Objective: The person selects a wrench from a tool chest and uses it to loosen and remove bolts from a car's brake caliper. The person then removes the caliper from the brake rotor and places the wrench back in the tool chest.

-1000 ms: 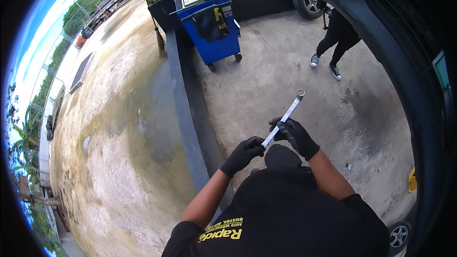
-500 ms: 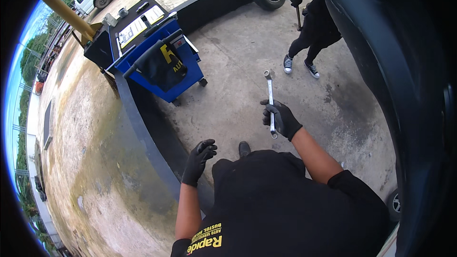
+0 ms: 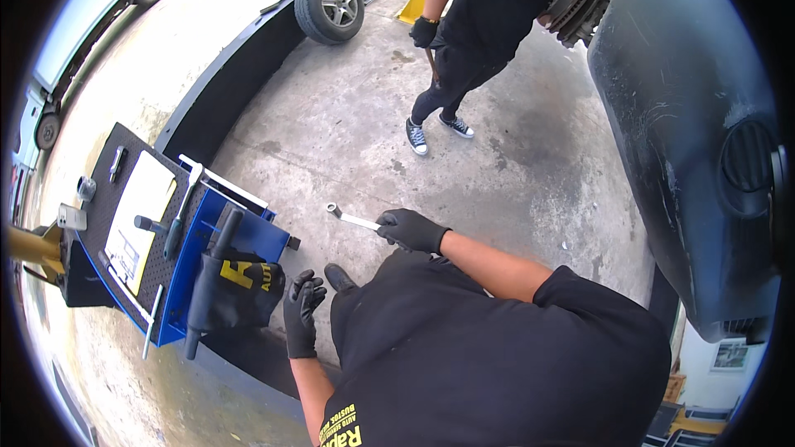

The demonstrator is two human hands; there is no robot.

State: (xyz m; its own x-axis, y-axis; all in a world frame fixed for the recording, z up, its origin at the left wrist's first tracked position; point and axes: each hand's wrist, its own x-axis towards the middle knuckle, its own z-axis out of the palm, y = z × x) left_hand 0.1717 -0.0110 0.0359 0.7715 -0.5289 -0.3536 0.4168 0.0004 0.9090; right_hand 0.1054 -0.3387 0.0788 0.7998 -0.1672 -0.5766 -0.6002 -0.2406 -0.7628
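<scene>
Steel wrench (image 3: 352,218) — gripped at its near end by the black-gloved right hand (image 3: 411,230), whose fingers (image 3: 391,223) clench round the shaft, ring end jutting out to their left above the concrete floor (image 3: 530,174). Left hand (image 3: 302,306) hangs empty, fingers spread — just beside the blue tool cart (image 3: 178,281). Beyond the fingers stands another person (image 3: 472,25).

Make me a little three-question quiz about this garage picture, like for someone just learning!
1. True or false: the right hand holds a wrench.
2. What is the left hand holding? A) a hammer B) nothing C) a tyre
3. What colour is the tool cart beside the left hand?

Key:
1. True; the gloved hand grips its handle.
2. B; its fingers are spread, empty.
3. Blue, with a black top.
</scene>
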